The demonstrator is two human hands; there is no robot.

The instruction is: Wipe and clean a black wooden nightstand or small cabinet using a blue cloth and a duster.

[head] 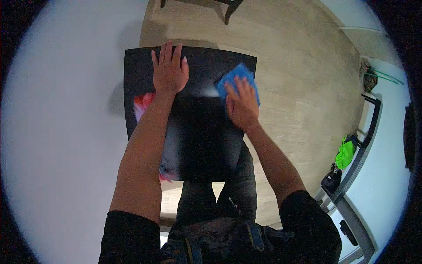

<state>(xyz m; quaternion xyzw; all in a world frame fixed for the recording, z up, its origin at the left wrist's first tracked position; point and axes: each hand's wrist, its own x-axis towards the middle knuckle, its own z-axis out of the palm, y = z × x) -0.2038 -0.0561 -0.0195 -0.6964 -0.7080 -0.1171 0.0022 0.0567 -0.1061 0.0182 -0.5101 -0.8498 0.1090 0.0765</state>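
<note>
A small black table [204,132] stands in front of my legs, its glossy top reflecting light. My left hand [169,74] lies palm down near its far edge, fingers apart and holding nothing. Under my right hand [243,107] a folded blue cloth [242,70] is held against the tabletop at the right edge, partly overhanging it. The cloth and the fingers on it are slightly blurred. A fluffy red, pink and white object [142,102], perhaps a feather duster, lies on the left side, largely hidden by my left forearm.
A white wall [66,132] runs close along the table's left side. Dark furniture legs [230,11] stand on the wood-look floor [296,82] ahead. At far right are a dark rack [359,155], a bright green bag [345,153] and a black bag [331,178].
</note>
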